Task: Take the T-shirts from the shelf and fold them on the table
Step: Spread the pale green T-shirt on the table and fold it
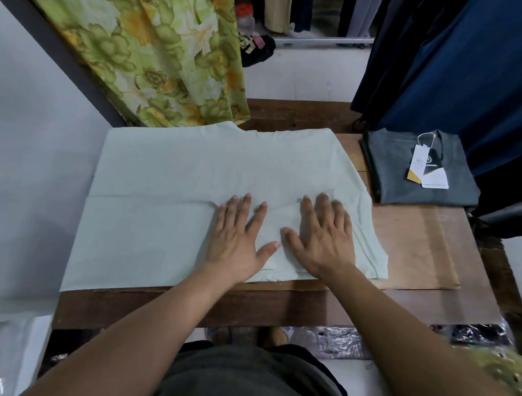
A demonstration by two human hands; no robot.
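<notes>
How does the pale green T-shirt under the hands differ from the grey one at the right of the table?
The pale green T-shirt lies spread wide, only partly folded; the grey T-shirt is a compact folded rectangle. The left hand and right hand press flat on the green one; nothing touches the grey one. The grey one carries hang tags; none show on the green. Both lie flat on the wooden table.

Beyond the fingers a green floral curtain hangs against a pale wall. Dark blue garments hang to their right. The wooden table stands on a white floor, with a metal rail farther back.
</notes>
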